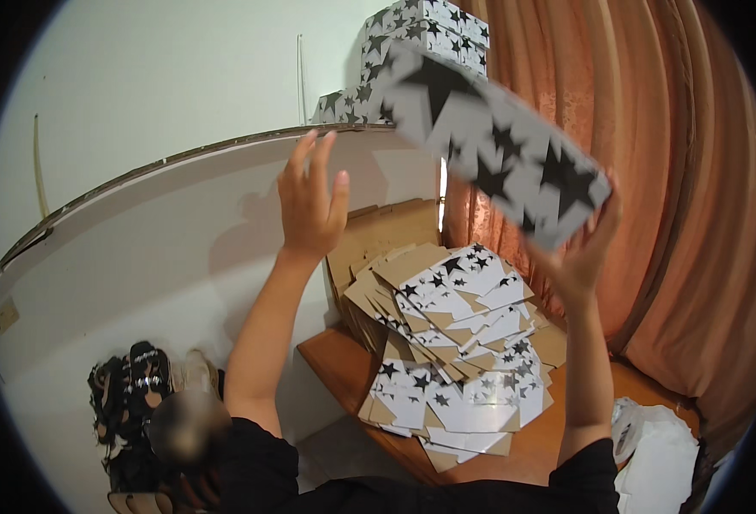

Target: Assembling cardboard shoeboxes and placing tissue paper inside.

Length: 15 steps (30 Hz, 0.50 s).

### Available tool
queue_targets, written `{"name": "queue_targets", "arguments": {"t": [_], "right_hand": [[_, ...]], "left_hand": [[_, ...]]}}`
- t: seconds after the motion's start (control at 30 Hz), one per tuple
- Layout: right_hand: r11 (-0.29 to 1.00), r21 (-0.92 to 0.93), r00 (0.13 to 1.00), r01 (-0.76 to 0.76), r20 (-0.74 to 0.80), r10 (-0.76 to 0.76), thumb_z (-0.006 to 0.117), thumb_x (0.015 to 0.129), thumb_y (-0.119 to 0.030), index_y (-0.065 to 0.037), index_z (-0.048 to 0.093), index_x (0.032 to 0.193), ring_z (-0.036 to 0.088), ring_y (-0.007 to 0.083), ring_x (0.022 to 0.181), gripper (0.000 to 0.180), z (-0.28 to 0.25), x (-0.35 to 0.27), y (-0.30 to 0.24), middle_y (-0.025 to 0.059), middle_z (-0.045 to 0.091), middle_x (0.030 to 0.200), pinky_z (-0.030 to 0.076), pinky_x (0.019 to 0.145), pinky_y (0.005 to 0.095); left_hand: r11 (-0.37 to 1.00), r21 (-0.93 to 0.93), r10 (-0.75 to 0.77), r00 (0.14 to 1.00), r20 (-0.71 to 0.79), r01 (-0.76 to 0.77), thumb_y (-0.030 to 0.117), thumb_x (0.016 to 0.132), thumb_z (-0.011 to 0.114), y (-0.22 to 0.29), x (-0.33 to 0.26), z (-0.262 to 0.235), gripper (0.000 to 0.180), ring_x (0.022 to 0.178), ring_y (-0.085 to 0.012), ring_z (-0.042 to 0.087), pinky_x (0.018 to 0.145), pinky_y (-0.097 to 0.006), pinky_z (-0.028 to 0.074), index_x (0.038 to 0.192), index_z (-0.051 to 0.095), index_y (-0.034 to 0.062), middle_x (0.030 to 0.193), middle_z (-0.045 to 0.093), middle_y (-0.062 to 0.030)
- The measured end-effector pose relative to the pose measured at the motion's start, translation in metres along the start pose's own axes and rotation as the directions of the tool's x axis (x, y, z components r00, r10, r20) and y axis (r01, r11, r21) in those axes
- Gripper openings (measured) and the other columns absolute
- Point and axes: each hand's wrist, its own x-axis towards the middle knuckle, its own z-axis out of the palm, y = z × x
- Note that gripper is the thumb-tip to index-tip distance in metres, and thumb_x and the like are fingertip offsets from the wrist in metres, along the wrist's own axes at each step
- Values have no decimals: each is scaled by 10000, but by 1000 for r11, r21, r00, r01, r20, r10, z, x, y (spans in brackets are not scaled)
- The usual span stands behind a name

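A white cardboard box with black stars (502, 150) is raised in the air, tilted down toward the right. My right hand (585, 253) grips its lower right end, thumb below and fingers over the far side. My left hand (314, 197) is up to the left of the box, fingers apart, holding nothing. Behind the box's upper left end, a stack of star-patterned boxes (425, 43) stands on a ledge along the wall. Whether the held box touches that stack cannot be made out.
Below my arms, flat star-printed cardboard sheets (464, 343) lie piled on a wooden table (335, 355). Brown cardboard (386, 223) leans at the wall. An orange curtain (652, 171) hangs at the right, white plastic bags (656, 454) beneath it. Dark shoes (142, 377) sit at lower left.
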Motion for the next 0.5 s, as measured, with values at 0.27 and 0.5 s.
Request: {"name": "queue_targets", "arguments": {"t": [0.27, 0.5], "right_hand": [[922, -336, 975, 192, -42, -218, 812, 528, -133, -105, 235, 1382, 319, 328, 1254, 1031, 122, 120, 49, 162, 291, 1344, 368, 1007, 410], [943, -227, 954, 244, 227, -193, 768, 513, -99, -89, 241, 1392, 279, 349, 1290, 1026, 205, 169, 76, 178, 263, 1378, 335, 1038, 393]], "left_hand": [[773, 531, 256, 937, 238, -346, 331, 830, 540, -80, 10, 61, 653, 1349, -173, 253, 1056, -523, 65, 1412, 296, 167, 1469, 267, -44], [688, 618, 217, 920, 326, -381, 436, 813, 526, -146, -5, 83, 724, 1382, -113, 169, 1052, -542, -14, 1442, 239, 219, 1507, 198, 13]]}}
